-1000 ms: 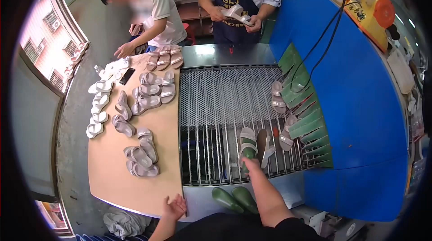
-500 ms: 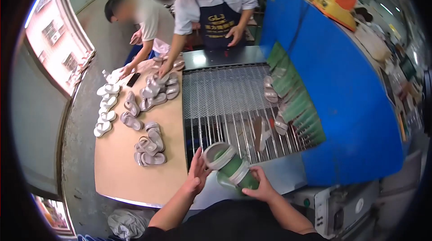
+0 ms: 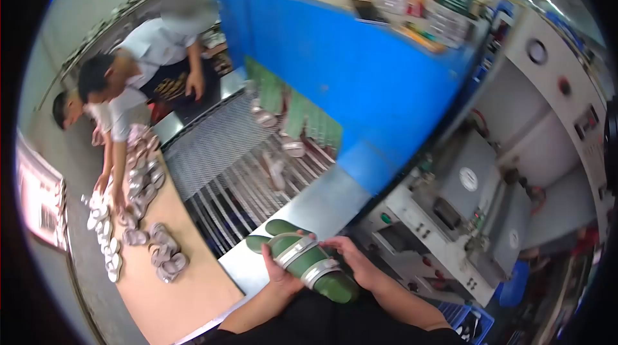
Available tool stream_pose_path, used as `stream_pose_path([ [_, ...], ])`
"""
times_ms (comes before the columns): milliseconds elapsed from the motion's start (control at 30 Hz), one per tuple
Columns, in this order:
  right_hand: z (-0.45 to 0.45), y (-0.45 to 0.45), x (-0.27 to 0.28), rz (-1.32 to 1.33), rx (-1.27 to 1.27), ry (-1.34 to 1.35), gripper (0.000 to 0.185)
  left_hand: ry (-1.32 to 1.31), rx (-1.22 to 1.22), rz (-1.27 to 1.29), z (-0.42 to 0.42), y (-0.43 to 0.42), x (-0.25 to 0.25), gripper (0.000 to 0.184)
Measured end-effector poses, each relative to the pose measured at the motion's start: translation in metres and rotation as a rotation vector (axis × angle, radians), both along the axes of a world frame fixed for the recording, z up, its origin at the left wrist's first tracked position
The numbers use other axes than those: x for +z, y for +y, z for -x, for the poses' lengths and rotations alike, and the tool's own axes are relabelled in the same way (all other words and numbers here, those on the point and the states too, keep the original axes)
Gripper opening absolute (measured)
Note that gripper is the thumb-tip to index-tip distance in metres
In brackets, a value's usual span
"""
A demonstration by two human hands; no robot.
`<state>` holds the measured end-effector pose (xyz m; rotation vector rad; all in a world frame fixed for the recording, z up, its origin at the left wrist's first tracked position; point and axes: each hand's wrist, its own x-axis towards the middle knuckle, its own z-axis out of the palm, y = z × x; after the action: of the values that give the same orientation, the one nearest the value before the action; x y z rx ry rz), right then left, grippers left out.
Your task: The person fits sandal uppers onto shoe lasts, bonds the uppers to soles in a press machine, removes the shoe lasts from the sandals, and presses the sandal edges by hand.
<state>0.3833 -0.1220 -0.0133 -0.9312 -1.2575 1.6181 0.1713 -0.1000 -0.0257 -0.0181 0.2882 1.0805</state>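
Observation:
A sandal with pale, shiny straps (image 3: 297, 249) sits on a green shoe last (image 3: 336, 286), held low in front of my body. My left hand (image 3: 283, 274) is wrapped round its left side, thumb up beside the strap. My right hand (image 3: 354, 261) has its fingers bent against the right side near the straps; its fingertips are partly hidden. Two more rounded green ends (image 3: 286, 226) show just beyond the sandal, over the metal edge; whether they join the held last I cannot tell.
A roller conveyor (image 3: 235, 200) carries sandals out from under green flaps (image 3: 309, 123) of a blue housing (image 3: 360, 81). More sandals (image 3: 166, 255) lie on the tan table (image 3: 187, 306) at left, where two people reach in. A grey machine (image 3: 444, 216) stands at right.
My view has swung right, bringing the grey machine into sight. The sandal has turned, its green toe end now nearer my body. My left hand has gone from spread beside it to gripping it.

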Motion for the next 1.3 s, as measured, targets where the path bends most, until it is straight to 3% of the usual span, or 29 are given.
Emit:
stream_pose_path([
  [100, -0.049, -0.019, -0.043, 0.280, 0.179, 0.193, 0.063, -0.070, -0.051, -0.060, -0.044, -0.016, -0.002, 0.097],
  [167, -0.082, -0.045, -0.092, 0.756, 0.386, 0.465, 0.062, -0.089, -0.077, -0.046, -0.089, -0.024, 0.018, 0.097],
  [200, -0.102, -0.061, -0.099, 0.804, 0.352, 0.688, 0.063, 0.019, -0.100, -0.130, -0.112, -0.029, 0.017, 0.097],
  [267, -0.152, -0.092, -0.111, 0.734, 0.373, 0.835, 0.068, 0.323, -0.104, -0.382, -0.152, -0.037, 0.015, 0.098],
  [300, -0.176, -0.105, -0.114, 0.699, 0.386, 0.913, 0.071, 0.484, -0.140, -0.525, -0.166, -0.039, 0.017, 0.088],
  [333, -0.205, -0.120, -0.099, 0.711, 0.314, 0.822, 0.080, 0.675, -0.086, -0.619, -0.186, -0.042, 0.019, 0.078],
  [433, -0.293, -0.180, -0.103, 0.745, 0.279, 0.922, 0.080, 1.264, 0.060, -0.893, -0.236, -0.061, 0.025, 0.047],
  [500, -0.342, -0.227, -0.106, 0.758, 0.164, 0.929, 0.079, 1.085, -0.266, -0.847, -0.256, -0.070, -0.010, 0.044],
  [567, -0.379, -0.276, -0.115, 0.758, 0.027, 0.911, 0.078, 0.922, -0.670, -0.622, -0.283, -0.085, -0.045, 0.044],
  [633, -0.402, -0.327, -0.119, 0.678, -0.054, 0.992, 0.078, 1.086, -0.915, -0.732, -0.317, -0.102, -0.039, 0.045],
  [767, -0.409, -0.407, -0.092, 0.630, -0.358, 1.162, 0.079, 1.054, -1.206, -0.722, -0.374, -0.123, -0.050, 0.049],
  [833, -0.395, -0.434, -0.076, 0.683, -0.689, 1.123, 0.076, 1.056, -1.388, -0.790, -0.403, -0.121, -0.059, 0.048],
  [867, -0.387, -0.450, -0.076, 0.697, -0.826, 1.108, 0.075, 1.011, -1.397, -1.017, -0.411, -0.119, -0.093, 0.048],
  [900, -0.377, -0.467, -0.079, 0.710, -0.966, 1.092, 0.073, 1.003, -1.453, -1.084, -0.426, -0.118, -0.095, 0.047],
  [933, -0.364, -0.487, -0.104, 0.364, -0.774, 1.433, 0.070, 0.990, -1.507, -1.150, -0.444, -0.121, -0.095, 0.045],
  [1033, -0.319, -0.515, -0.101, 0.410, -1.062, 1.233, 0.087, 0.872, -1.680, -1.382, -0.488, -0.133, -0.083, 0.047],
  [1167, -0.272, -0.514, -0.066, 0.268, -1.285, 1.192, 0.088, 0.740, -1.837, -1.603, -0.521, -0.158, -0.091, 0.048],
  [1200, -0.266, -0.510, -0.061, 0.226, -1.315, 1.195, 0.088, 0.676, -1.718, -1.812, -0.526, -0.162, -0.092, 0.048],
  [1300, -0.254, -0.500, -0.052, 0.126, -1.366, 1.209, 0.090, 0.654, -1.768, -1.991, -0.538, -0.172, -0.081, 0.049],
])
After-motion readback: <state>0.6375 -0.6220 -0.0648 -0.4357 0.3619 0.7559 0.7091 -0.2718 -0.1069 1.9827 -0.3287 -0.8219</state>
